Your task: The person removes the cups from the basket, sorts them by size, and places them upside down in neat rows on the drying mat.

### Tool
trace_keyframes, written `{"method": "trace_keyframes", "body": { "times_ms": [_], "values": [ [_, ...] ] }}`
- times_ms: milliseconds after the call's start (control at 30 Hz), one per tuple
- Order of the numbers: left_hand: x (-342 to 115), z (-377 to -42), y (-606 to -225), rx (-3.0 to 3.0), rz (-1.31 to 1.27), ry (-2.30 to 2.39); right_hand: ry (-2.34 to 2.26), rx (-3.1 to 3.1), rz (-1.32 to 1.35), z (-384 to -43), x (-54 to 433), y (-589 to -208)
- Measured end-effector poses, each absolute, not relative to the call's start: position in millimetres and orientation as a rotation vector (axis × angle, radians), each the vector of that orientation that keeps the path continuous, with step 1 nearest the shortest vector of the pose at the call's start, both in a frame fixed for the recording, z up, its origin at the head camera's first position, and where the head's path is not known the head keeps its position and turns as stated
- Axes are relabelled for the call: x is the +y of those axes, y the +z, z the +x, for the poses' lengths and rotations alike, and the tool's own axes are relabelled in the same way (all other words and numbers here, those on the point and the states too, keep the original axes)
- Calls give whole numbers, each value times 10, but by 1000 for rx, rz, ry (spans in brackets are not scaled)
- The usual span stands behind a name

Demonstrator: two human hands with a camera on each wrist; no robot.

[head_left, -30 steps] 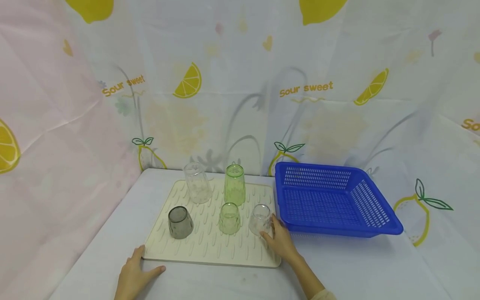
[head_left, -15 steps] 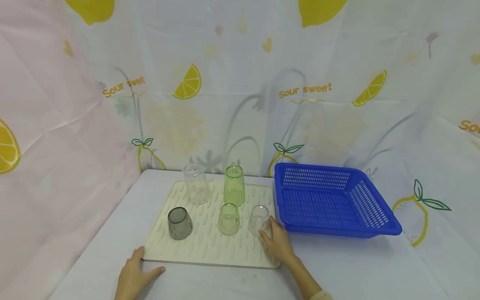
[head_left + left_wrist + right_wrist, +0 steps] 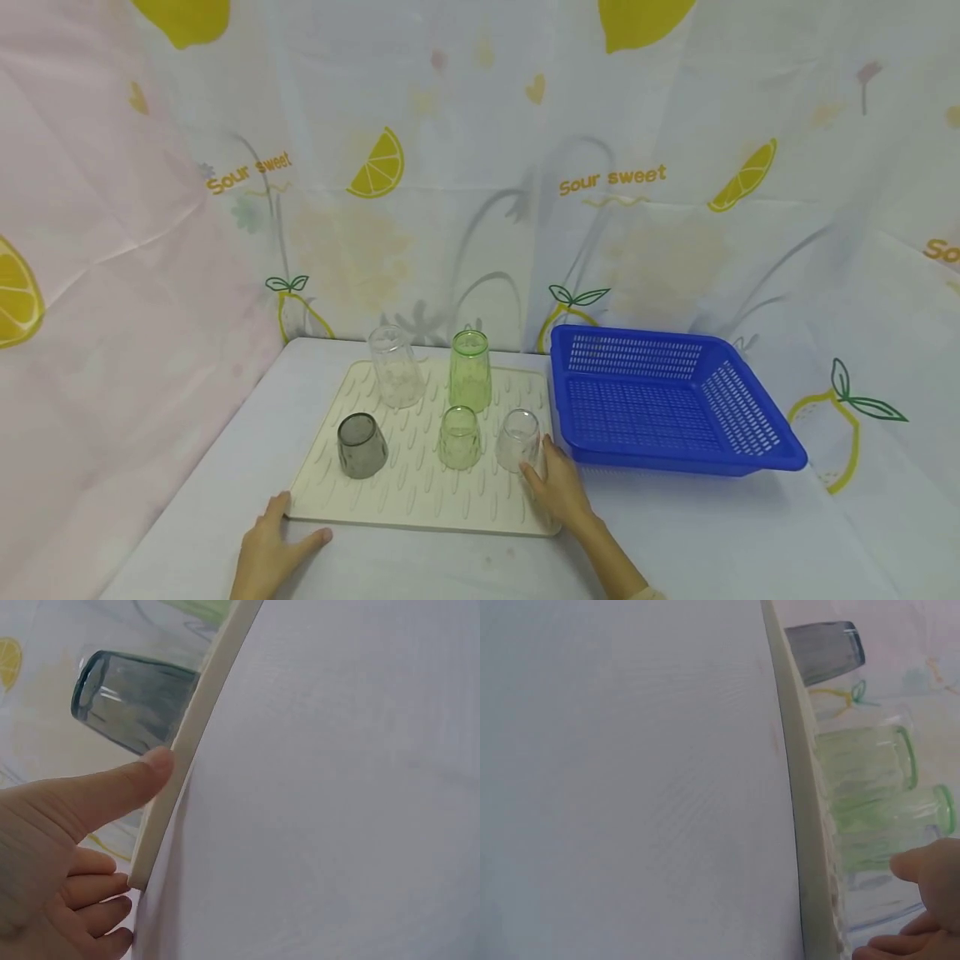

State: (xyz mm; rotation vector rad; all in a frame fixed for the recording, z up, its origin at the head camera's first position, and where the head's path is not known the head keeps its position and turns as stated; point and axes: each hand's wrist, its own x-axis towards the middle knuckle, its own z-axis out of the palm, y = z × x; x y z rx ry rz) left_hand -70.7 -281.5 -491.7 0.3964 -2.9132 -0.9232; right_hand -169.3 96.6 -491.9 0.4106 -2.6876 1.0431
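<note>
A short clear glass [image 3: 516, 442] stands at the right side of a cream ribbed drying mat [image 3: 405, 508], narrower end up. My right hand [image 3: 561, 483] is at its lower right side, thumb in front and fingers along the right, holding it loosely. In the right wrist view, the right hand [image 3: 930, 892] has its thumb over the glass wall. My left hand [image 3: 266, 546] rests at the mat's front left corner, thumb stretched out. A short grey glass [image 3: 362, 450], a short green glass [image 3: 459, 442], a tall green glass [image 3: 470, 379] and a tall clear glass [image 3: 397, 371] stand on the mat.
Right of the mat sits a blue perforated plastic basket [image 3: 667, 462], its near left side close to my right hand. A white cloth [image 3: 420, 571] covers the table. Behind hangs a lemon-printed curtain [image 3: 480, 208].
The short clear glass has shifted very slightly to the left on the mat, with my right hand staying at it. My left hand and the other glasses look the same.
</note>
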Motion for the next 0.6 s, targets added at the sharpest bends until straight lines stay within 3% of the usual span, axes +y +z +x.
{"method": "trace_keyframes", "body": {
  "times_ms": [600],
  "values": [
    [-2623, -698, -4532, -2326, 71, -900, 869, -2574, 610, -1373, 1224, -4653]
  ]
}}
